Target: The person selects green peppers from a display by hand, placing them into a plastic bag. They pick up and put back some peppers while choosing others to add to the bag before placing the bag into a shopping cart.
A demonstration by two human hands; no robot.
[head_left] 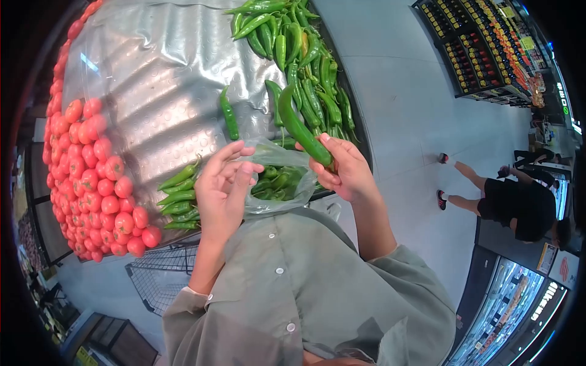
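Note:
A long green pepper [297, 125] is pinched in my right hand [343, 165], its tip pointing up and away from me. My left hand [226, 183] is raised beside a clear plastic bag [303, 196], its fingers apart and partly curled, nothing visible in its palm. Inside the bag lie several green peppers [278, 183]. The bag hangs open between both hands, close to my shirt. Past the right hand, a heap of green peppers [311, 67] lines the stand's right side. One loose pepper [229, 114] rests on the silvery surface, and a small pile [180, 198] sits left of my left hand.
Red tomatoes [91, 183] are heaped along the left of the silvery display surface [165, 79]. A wire shopping cart [160, 274] stands below the stand's near edge. Shelves of bottles [473, 49] and a person in black [516, 201] are at the right.

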